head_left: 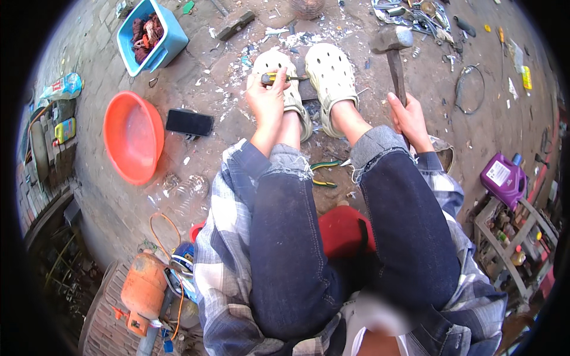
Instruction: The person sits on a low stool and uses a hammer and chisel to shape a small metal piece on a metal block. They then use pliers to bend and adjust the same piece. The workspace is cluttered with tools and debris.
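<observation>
My left hand (265, 101) is closed round the yellow-and-black handle of a screwdriver (271, 78), above my left shoe. The screwdriver's thin shaft points right, across the gap between my two cream clogs (330, 74). Below its tip, between the shoes, sits a dark flat piece (307, 90), partly hidden. In my right hand (411, 123) is the dark handle of a hammer (392, 40); its worn metal head is up, to the right of my right shoe. Pliers with green-and-yellow grips (325, 174) lie on the ground between my legs.
On the left are a blue tub (169, 52) with reddish-brown scrap, an orange basin (135, 139) and a black phone (190, 122). Scattered tools and metal parts (418, 16) lie far right, near a wire loop (469, 89). A purple jug (503, 180) and an orange gas cylinder (144, 285) stand nearer.
</observation>
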A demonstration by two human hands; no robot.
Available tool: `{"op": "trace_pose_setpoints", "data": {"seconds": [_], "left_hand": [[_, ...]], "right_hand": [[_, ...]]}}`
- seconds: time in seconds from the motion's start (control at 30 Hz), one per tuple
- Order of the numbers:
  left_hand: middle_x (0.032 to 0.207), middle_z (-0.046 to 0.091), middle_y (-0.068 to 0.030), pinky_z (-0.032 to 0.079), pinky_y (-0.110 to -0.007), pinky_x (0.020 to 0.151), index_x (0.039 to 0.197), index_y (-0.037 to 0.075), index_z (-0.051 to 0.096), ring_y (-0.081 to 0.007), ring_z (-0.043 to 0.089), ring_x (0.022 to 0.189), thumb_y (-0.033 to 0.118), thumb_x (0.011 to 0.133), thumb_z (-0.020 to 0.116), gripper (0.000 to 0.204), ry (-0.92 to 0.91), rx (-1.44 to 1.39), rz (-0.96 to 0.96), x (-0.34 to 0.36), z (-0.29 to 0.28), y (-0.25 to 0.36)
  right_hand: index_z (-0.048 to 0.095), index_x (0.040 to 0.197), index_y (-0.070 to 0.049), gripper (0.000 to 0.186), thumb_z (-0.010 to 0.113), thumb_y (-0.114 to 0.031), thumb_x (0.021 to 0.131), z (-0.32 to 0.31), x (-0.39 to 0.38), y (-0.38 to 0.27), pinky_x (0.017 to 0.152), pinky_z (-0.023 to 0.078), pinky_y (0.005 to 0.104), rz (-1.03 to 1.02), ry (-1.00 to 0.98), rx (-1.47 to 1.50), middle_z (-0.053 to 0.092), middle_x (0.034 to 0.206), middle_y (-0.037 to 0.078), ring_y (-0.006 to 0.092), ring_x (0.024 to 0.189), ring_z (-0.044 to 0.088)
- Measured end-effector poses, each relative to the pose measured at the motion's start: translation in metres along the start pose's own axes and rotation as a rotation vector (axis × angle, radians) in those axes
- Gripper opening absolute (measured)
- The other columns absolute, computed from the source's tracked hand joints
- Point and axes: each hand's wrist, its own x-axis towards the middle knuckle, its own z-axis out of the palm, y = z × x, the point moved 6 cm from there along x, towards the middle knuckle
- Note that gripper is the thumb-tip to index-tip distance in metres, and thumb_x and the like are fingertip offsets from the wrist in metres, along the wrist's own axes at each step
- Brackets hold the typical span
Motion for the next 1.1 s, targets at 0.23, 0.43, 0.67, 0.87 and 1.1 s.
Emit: {"op": "trace_pose_setpoints", "data": {"seconds": [0.23, 0.43, 0.67, 0.87, 1.1], "left_hand": [[0.078, 0.066, -0.0045, 0.049, -0.022, 0.063, 0.093, -0.003, 0.065, -0.009, 0.062, 0.071, 0.007, 0.084, 0.07, 0.014, -0.119, 0.018, -0.044, -0.006, 0.013, -0.013], [0.089, 0.067, -0.0103, 0.054, -0.025, 0.068, 0.098, -0.003, 0.064, -0.0136, 0.065, 0.074, 0.007, 0.083, 0.071, 0.019, -0.068, -0.058, 0.116, -0.003, 0.004, -0.029], [0.089, 0.067, -0.0104, 0.054, -0.025, 0.068, 0.097, -0.003, 0.064, -0.0137, 0.065, 0.074, 0.008, 0.083, 0.071, 0.019, -0.011, -0.109, -0.087, -0.01, -0.003, -0.027], [0.089, 0.067, -0.0105, 0.054, -0.025, 0.068, 0.097, -0.003, 0.065, -0.0138, 0.066, 0.075, 0.008, 0.083, 0.071, 0.019, 0.044, -0.14, -0.173, -0.013, -0.007, -0.019], [0.086, 0.067, -0.0072, 0.052, -0.026, 0.068, 0.091, 0.001, 0.068, -0.0135, 0.065, 0.074, 0.011, 0.082, 0.071, 0.013, 0.006, 0.253, 0.178, -0.014, 0.0, 0.006]], "right_hand": [[0.064, 0.085, 0.0, 0.033, 0.068, -0.033, 0.086, 0.05, -0.032, -0.118, 0.052, 0.041, 0.0289, -0.402, 0.072, -0.495, 0.056, 0.06, 0.003, 0.0097, 0.056, 0.051], [0.063, 0.074, -0.002, 0.046, 0.064, -0.047, 0.085, 0.114, -0.054, -0.148, 0.054, 0.047, 0.0368, -0.464, -0.274, -0.705, 0.058, 0.058, 0.014, 0.0279, 0.056, 0.061], [0.065, 0.075, -0.004, 0.055, 0.058, -0.057, 0.082, 0.129, -0.044, -0.131, 0.063, 0.051, 0.045, -0.429, -0.187, -1.119, 0.063, 0.066, 0.015, 0.0348, 0.067, 0.064], [0.063, 0.074, -0.004, 0.049, 0.06, -0.053, 0.084, 0.147, -0.068, -0.151, 0.059, 0.049, 0.0445, -0.506, -0.389, -0.966, 0.061, 0.064, 0.016, 0.0358, 0.065, 0.062], [0.062, 0.074, -0.003, 0.047, 0.06, -0.049, 0.085, 0.156, -0.065, -0.158, 0.057, 0.047, 0.0434, -0.494, -0.424, -0.944, 0.06, 0.063, 0.017, 0.0359, 0.064, 0.061]]}}
